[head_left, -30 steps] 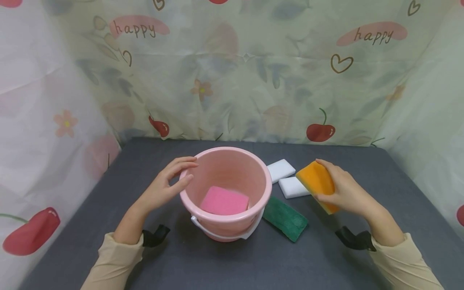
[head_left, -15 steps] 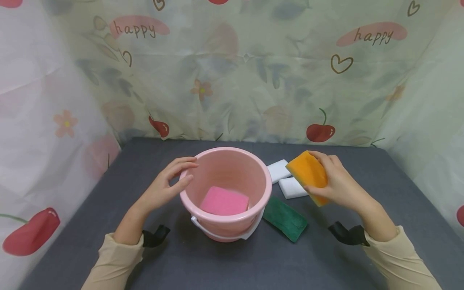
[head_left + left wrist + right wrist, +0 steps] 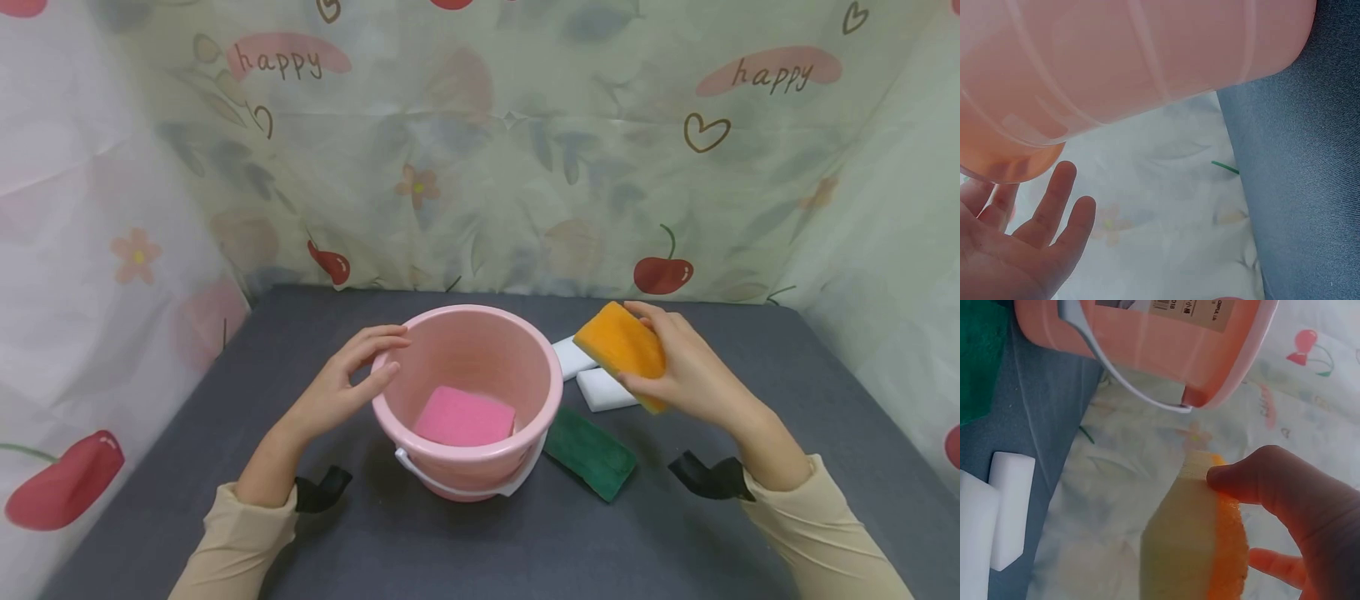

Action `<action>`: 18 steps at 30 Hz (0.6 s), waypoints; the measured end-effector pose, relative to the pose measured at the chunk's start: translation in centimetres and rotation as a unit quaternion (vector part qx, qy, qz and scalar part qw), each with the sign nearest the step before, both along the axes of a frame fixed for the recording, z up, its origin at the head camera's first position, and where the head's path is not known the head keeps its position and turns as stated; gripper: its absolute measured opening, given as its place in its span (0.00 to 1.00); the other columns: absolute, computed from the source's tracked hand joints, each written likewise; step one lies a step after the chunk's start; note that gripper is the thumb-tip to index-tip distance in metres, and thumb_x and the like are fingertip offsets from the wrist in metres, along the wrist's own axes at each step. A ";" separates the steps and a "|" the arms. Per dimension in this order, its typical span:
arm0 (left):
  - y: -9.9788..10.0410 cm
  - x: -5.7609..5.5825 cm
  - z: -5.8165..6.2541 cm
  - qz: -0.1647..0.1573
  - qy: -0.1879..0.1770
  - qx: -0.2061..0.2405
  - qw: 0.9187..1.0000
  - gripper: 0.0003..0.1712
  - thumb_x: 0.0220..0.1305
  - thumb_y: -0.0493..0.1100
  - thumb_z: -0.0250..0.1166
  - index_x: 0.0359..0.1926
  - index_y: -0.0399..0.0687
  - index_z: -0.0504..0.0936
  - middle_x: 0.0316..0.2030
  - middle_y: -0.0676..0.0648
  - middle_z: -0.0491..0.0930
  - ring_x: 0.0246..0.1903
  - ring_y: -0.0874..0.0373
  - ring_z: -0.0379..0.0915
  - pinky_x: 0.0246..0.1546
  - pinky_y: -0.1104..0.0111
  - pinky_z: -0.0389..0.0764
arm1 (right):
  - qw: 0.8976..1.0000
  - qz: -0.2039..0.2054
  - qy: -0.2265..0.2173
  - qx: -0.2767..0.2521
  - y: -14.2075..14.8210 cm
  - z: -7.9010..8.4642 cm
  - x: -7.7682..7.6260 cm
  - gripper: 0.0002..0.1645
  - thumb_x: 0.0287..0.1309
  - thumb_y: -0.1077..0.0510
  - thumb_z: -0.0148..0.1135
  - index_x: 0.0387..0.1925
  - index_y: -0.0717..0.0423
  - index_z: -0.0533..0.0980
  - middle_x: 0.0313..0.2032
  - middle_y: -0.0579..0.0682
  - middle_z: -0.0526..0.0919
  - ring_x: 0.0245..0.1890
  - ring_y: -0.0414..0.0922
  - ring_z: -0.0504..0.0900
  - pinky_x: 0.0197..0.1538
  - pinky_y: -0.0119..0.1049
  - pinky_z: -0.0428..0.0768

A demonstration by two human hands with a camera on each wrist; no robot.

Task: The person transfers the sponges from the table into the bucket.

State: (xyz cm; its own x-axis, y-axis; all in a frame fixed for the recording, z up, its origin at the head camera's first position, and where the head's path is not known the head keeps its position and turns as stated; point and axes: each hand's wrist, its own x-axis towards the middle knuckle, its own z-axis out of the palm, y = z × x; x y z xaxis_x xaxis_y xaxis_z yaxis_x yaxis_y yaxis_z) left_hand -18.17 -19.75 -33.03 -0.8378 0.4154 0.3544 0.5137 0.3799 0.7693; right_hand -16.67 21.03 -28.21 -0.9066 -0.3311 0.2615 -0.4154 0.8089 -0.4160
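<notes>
A pink bucket (image 3: pixel 468 462) with a white handle (image 3: pixel 472 489) stands upright, a pink sponge (image 3: pixel 465 417) lying inside it. At the bucket's left rim is my left hand (image 3: pixel 341 383), its fingers loosely spread and the fingertips and thumb reaching over the edge. My right hand (image 3: pixel 693 375) pinches an orange sponge (image 3: pixel 624 342) between thumb and fingers, tilted and raised right of the bucket. In the right wrist view, the sponge's pale layer (image 3: pixel 1179 544) faces the camera beside its orange side, with the thumb on its edge.
A green scouring pad (image 3: pixel 591 454) lies at the bucket's right front. Two white sponge blocks (image 3: pixel 603 390) lie behind it, partly covered by the orange sponge and the bucket. The dark tabletop (image 3: pixel 480 558) is enclosed by printed cloth walls (image 3: pixel 510 200).
My right hand has carried the orange sponge leftward and slightly up, closer to the bucket. The left hand, the bucket and the pink sponge have stayed in place.
</notes>
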 end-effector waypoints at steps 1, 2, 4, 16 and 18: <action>0.0 0.0 0.0 0.000 0.000 0.000 1.000 0.20 0.64 0.39 0.58 0.57 0.46 0.74 0.63 0.49 0.67 0.62 0.60 0.60 0.57 0.82 0.64 | 1.000 0.002 0.001 -0.001 -0.1 0.1 0.0 0.47 0.48 0.57 0.68 0.66 0.59 0.56 0.53 0.65 0.70 0.46 0.54 0.69 0.41 0.46 0.73; 0.0 0.0 0.0 0.000 -0.001 0.000 1.000 0.20 0.64 0.39 0.58 0.57 0.46 0.74 0.63 0.49 0.67 0.62 0.60 0.60 0.57 0.82 0.64 | 1.000 0.003 0.001 -0.002 -0.2 0.2 -0.1 0.47 0.48 0.57 0.68 0.66 0.59 0.56 0.53 0.65 0.70 0.46 0.54 0.69 0.42 0.46 0.73; 0.0 0.0 0.0 0.001 -0.001 0.000 1.000 0.20 0.64 0.39 0.58 0.57 0.46 0.74 0.63 0.49 0.67 0.62 0.61 0.60 0.57 0.82 0.64 | 1.000 0.007 0.002 -0.004 -0.5 0.3 -0.1 0.46 0.48 0.57 0.68 0.66 0.59 0.56 0.53 0.65 0.70 0.46 0.54 0.70 0.42 0.46 0.74; 0.0 0.0 -0.1 0.000 0.001 0.002 1.000 0.20 0.64 0.39 0.57 0.57 0.44 0.74 0.63 0.48 0.67 0.61 0.63 0.60 0.57 0.82 0.64 | 0.999 0.028 0.022 -0.019 -1.5 1.5 -0.6 0.45 0.47 0.58 0.68 0.66 0.58 0.57 0.55 0.62 0.70 0.48 0.53 0.72 0.44 0.48 0.75; 0.1 0.0 -0.1 0.000 0.001 0.002 1.000 0.20 0.64 0.39 0.57 0.57 0.44 0.74 0.63 0.48 0.67 0.61 0.63 0.60 0.56 0.82 0.64 | 0.999 0.030 0.024 -0.024 -1.7 1.7 -0.6 0.45 0.47 0.58 0.68 0.66 0.57 0.57 0.55 0.61 0.71 0.48 0.53 0.72 0.44 0.48 0.75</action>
